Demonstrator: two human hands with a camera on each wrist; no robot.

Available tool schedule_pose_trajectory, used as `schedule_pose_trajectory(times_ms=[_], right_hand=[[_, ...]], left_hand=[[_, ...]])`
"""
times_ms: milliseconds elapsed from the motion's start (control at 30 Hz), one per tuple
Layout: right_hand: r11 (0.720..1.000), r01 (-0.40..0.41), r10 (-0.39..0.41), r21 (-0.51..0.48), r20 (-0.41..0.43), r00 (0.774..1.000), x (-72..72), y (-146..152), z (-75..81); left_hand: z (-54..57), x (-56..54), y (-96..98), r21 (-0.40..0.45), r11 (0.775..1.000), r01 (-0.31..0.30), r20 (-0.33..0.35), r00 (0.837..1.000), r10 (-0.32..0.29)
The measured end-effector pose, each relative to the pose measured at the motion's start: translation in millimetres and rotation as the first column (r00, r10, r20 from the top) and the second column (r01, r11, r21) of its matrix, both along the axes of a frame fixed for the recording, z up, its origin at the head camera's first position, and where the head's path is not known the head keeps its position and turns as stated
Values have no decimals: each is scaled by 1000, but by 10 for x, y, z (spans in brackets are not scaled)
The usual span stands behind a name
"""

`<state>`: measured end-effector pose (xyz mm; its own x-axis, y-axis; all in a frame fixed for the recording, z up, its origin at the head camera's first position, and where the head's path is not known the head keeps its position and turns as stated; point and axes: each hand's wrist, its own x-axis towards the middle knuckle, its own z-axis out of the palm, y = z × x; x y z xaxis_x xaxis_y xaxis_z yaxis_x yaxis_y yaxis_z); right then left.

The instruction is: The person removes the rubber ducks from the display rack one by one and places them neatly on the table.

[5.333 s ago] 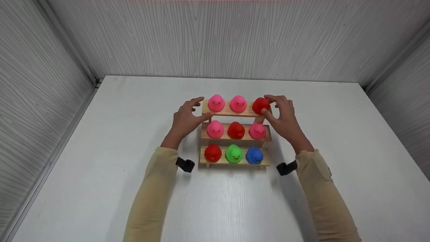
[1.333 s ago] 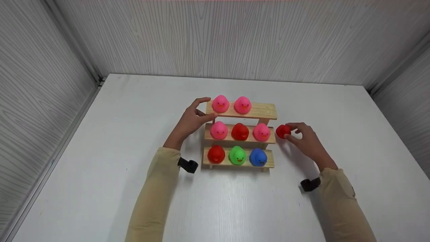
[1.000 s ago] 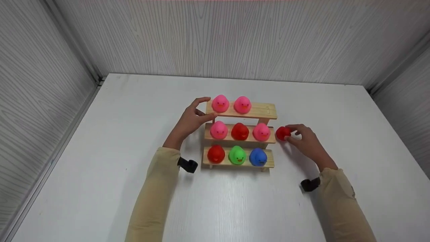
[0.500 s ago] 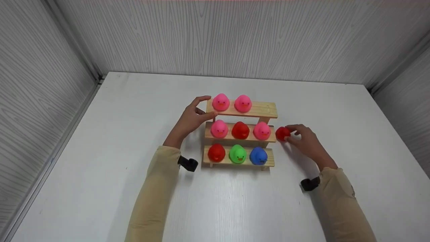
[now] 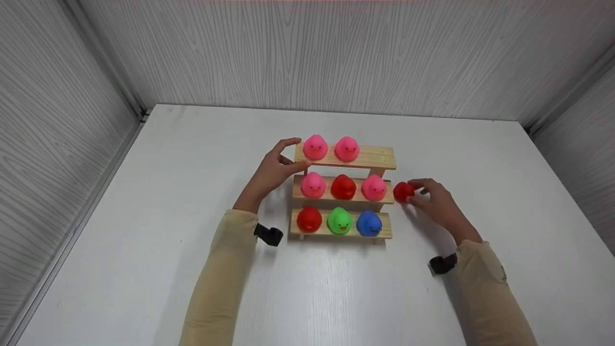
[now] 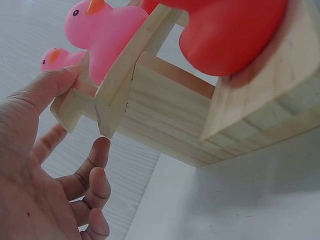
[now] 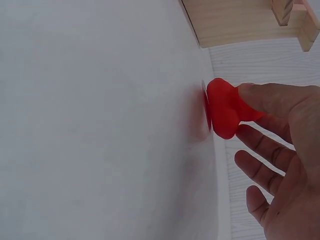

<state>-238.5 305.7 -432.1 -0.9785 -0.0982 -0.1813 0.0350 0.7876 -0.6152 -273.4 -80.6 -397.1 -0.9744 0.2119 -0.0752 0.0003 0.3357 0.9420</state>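
Observation:
My right hand (image 5: 437, 202) pinches a red rubber duck (image 5: 402, 192) between thumb and fingers, beside the right end of the middle shelf. In the right wrist view, the red duck (image 7: 225, 110) is right at the white tabletop, where its reflection shows; the other fingers hang loosely curled. My left hand (image 5: 274, 172) holds the left end of the top shelf of a three-tier wooden stand (image 5: 377, 157), thumb in front and index finger at the back. In the left wrist view, the thumb (image 6: 55, 85) lies against that shelf's end, near a pink duck (image 6: 105, 30).
Two pink ducks stand on the top shelf, its right end bare wood. The middle shelf holds a pink, a red (image 5: 343, 187) and a pink duck. Below are a red, a green (image 5: 339, 221) and a blue duck (image 5: 369, 224). Panelled walls (image 5: 307, 57) border the white table (image 5: 192, 144).
Since the earliest frame, my right hand has taken the red duck off the top shelf's right end and brought it down right of the stand. Over the last second both hands have hardly moved.

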Motion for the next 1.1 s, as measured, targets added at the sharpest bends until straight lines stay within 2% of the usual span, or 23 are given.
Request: schedule_pose_trajectory(times_ms=[367, 767, 1100], right_hand=[[1000, -5, 2, -24, -114, 993, 54, 18, 58], [998, 34, -41, -59, -123, 992, 79, -38, 232], [991, 36, -58, -127, -178, 982, 76, -135, 365]], left_hand=[[4, 15, -15, 13, 1000, 21, -21, 1000, -20], [33, 18, 3, -5, 1000, 16, -15, 1000, -16], [23, 7, -9, -5, 1000, 9, -7, 1000, -9]])
